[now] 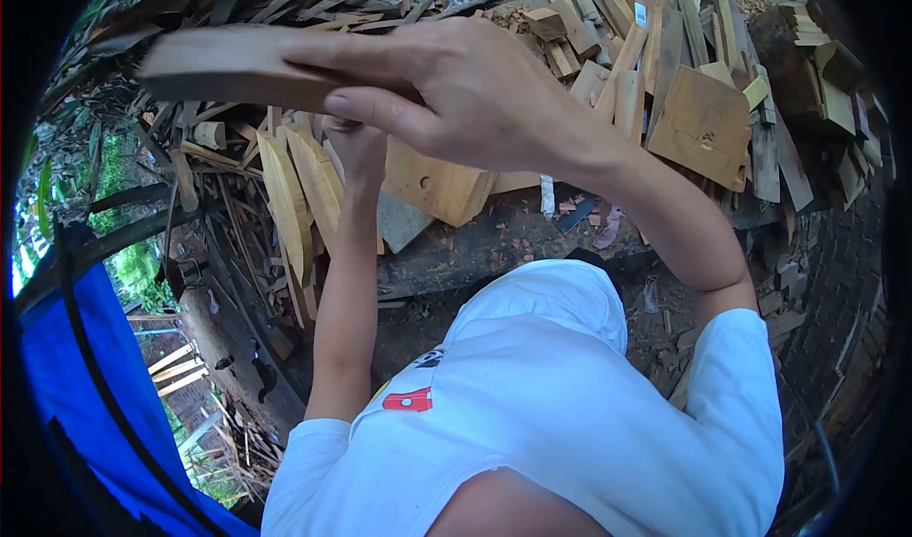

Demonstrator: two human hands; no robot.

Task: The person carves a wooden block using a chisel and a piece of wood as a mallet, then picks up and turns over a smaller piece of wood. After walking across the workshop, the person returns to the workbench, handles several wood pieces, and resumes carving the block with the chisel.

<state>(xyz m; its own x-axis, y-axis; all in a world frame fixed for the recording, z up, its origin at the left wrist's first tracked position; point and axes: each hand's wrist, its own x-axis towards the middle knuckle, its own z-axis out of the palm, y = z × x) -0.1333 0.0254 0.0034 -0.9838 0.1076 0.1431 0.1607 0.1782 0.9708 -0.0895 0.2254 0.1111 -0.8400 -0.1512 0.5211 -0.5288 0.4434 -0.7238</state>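
Note:
My right hand [451, 86] reaches across to the left, closed around a brown wooden block [218, 62]. Its fingers lie along the block, with the thumb on the near side. The block's far end is slightly blurred. Below and partly behind it, my left hand [359, 157] is raised with curled fingers. The block and my right hand cover its fingertips, so what it grips is hidden. Under my hands, a pale wooden block with a round hole [432, 183] lies beside a grey slab [402, 221]. Long yellowish wood pieces [285, 195] lean to the left.
A dark timber surface [475, 257] runs across in front of me. Many offcuts [627, 62] are heaped behind it, among them a square wooden board [701, 126] at the right. A blue tarp [90, 375] hangs at the left, near a thick log [223, 347].

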